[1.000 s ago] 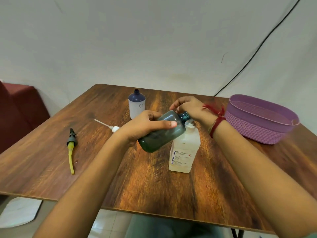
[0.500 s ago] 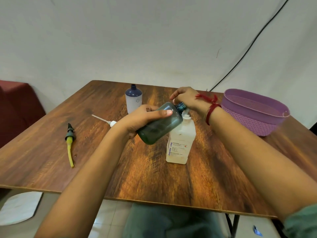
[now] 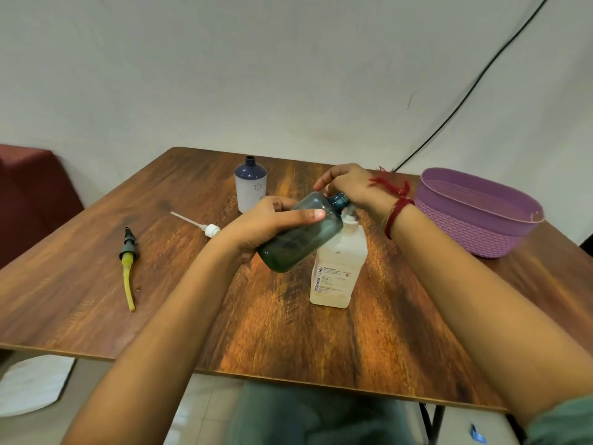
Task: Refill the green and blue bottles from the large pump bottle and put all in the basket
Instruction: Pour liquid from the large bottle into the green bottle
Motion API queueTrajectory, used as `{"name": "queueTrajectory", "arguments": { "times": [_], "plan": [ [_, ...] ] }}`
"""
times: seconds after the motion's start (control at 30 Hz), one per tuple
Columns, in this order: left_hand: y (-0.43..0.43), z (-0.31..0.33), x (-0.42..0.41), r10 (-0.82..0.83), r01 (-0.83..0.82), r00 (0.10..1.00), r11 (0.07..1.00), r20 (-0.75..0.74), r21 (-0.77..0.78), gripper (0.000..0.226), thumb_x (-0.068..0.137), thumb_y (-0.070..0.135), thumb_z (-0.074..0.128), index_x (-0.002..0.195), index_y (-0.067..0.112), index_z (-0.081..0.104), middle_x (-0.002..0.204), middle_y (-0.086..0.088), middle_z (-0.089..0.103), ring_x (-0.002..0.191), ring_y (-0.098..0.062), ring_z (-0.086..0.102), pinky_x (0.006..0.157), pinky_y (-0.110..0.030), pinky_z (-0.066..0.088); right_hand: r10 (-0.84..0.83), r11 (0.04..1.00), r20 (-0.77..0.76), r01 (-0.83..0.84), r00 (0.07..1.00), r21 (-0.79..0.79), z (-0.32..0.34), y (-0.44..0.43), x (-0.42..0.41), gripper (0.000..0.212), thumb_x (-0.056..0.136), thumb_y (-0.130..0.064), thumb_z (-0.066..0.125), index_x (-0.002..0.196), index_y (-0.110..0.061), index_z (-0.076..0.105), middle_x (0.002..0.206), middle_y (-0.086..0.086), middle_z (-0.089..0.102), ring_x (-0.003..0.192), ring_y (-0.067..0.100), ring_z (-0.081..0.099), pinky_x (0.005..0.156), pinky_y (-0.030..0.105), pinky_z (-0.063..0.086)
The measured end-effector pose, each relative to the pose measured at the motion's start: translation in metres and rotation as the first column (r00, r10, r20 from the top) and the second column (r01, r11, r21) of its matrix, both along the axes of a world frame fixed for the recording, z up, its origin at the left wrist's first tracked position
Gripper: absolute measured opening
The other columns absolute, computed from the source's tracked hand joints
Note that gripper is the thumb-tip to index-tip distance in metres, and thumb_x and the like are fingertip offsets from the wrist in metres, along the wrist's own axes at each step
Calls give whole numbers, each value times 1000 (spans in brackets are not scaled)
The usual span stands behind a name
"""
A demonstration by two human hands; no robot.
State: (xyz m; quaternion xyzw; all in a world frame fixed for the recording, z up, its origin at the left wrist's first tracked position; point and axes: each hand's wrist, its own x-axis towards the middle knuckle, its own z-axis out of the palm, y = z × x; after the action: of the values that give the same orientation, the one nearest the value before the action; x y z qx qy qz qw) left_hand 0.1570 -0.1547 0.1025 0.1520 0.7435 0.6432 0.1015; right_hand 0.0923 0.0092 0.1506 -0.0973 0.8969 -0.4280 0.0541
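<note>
Hardly anything has moved vs. 0.5 s ago: the green bottle [image 3: 301,236] stays tilted w/ its neck by the pump top, and both hands sit where they were.

The wooden table [image 3: 321,332] carries everything. The purple basket [image 3: 465,226] sits by the far right corner. The large pump bottle [image 3: 337,271] stands upright approx. mid-table, a bit right of centre, label toward the near edge.

The R hand [image 3: 349,184], red thread [image 3: 396,200] at the wrist, lies over that bottle's top w/ fingers curled down round the pump head. The head itself is hidden under the hand.

The L hand [image 3: 266,223] grips the green bottle round its body, thumb along the near side, fingers curled round the far side. The green bottle is off the table, base toward the near left, open neck up and to the right, just under the R hand. Whether it touches the pump bottle's shoulder can't be told.

The blue bottle [image 3: 250,187] stands upright, uncapped, near the far edge, just behind the L hand and well apart from the basket. A dark pump head w/ yellow tube [image 3: 128,268] lies flat toward the left edge. A white pump head w/ thin tube [image 3: 205,227] lies between it and the blue bottle, just beside the L wrist.
</note>
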Motion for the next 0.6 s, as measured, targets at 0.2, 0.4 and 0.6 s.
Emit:
{"name": "queueTrajectory", "arguments": {
  "times": [0.2,0.4,0.6],
  "plan": [
    [2,1,0,10,-10,1000,1000,-1,3,64,55,52,74,97,4,66,85,-7,70,72,-16,66,66,-24,54,20,994,10,-21,1000,110,5,2,0,23,93,-7,48,76,-15,61,93,4,59,75,16,54,56,21,45],
    [-1,2,-1,-7,7,1000,999,-8,-35,55,56,53,73,90,9,67,81,-4,71,70,-14,67,64,-22,53,-19,999,44,18,999,30,-2,1,2,31,93,-2,44,71,-17,60,86,2,58,70,16,54,52,23,44],
    [2,2,2,13,-13,1000,1000,-8,3,55,56,53,72,92,11,67,82,-2,71,71,-14,67,65,-23,53,18,995,9,-19,1000,97,10,-1,3,27,94,-6,47,72,-17,58,85,-1,57,82,17,55,61,22,47]
  ]
}}
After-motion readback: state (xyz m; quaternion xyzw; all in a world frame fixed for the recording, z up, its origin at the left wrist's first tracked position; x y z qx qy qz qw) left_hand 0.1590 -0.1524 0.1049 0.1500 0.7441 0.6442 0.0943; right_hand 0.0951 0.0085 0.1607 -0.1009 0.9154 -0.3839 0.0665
